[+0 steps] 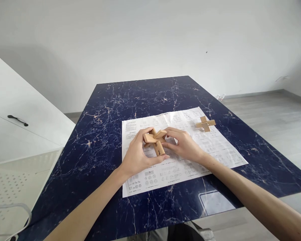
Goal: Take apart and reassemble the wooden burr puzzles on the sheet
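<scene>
Head: hands (pixel 136 154) within table edges (pixel 142 80)

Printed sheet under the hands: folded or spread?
Spread. The printed sheet lies opened out on the blue table, with all four corners and its rows of small diagrams showing.

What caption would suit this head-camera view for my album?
Left hand and right hand hold a wooden block assembly above a printed sheet.

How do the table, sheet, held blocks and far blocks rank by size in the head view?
1. Table
2. Sheet
3. Held blocks, partly hidden
4. Far blocks
Ranks 3 and 4 go by looks alone: nearness to the camera may enlarge the held blocks.
</scene>
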The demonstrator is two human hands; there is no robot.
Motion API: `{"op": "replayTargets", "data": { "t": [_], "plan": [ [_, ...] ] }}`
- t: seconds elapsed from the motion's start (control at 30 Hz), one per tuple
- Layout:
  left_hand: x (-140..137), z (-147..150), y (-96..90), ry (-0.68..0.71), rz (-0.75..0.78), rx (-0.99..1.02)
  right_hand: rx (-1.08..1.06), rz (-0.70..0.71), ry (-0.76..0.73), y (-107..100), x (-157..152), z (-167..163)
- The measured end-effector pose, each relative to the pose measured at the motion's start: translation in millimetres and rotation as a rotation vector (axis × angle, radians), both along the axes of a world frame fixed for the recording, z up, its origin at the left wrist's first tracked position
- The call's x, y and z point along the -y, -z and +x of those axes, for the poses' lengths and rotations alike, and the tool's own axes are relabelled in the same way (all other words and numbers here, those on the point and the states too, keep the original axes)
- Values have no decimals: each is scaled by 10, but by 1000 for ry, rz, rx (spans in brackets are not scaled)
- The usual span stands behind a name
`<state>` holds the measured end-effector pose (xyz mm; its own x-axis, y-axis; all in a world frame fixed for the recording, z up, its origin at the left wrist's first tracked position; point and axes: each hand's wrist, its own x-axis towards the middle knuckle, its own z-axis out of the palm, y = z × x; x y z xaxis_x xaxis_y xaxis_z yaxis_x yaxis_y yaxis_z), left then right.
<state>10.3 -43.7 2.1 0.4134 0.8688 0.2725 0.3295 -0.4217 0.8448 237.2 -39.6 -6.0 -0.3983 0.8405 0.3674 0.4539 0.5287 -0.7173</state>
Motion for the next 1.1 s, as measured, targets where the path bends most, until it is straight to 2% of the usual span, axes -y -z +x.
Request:
{"op": "replayTargets", "data": {
  "t": [0.43, 1.1],
  "plan": [
    [5, 7, -35, 13, -18, 12, -50, -5, -12, -28, -8, 12],
    [-15, -13, -47, -29, 2, -57, -79, 21, 97, -94, -20, 75]
  ]
}}
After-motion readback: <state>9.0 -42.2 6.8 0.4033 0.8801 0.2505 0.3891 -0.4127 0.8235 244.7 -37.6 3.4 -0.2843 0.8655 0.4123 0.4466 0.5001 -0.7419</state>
